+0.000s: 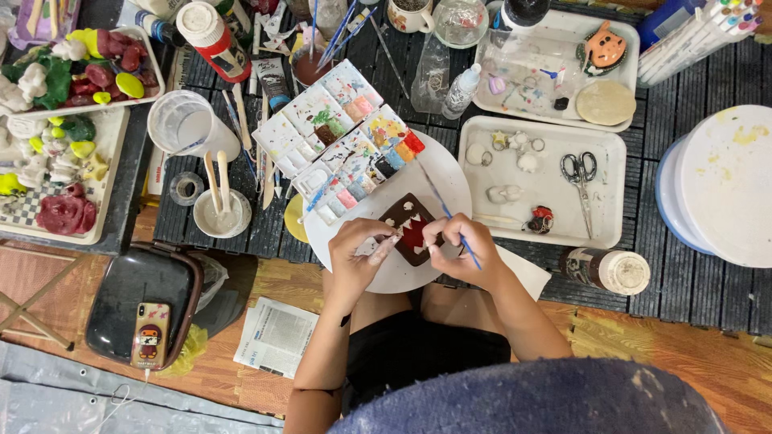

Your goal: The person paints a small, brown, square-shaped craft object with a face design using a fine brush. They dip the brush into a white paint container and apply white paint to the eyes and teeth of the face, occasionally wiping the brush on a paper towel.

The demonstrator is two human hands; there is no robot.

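White tray point(611, 189) holds scissors point(580, 173) and, seemingly, small clay pieces point(505, 194)

We are seeing the brown plaque point(410, 229) partly hiding under the left hand point(358, 253) and right hand point(458, 249), the brush point(450, 217) tip too small to tell, the marker pens point(708, 28) and the round white lid point(728, 181) being cut off at the right edge.

Hands point(410, 253) painting brown figure point(410, 229) with brush point(446, 210).
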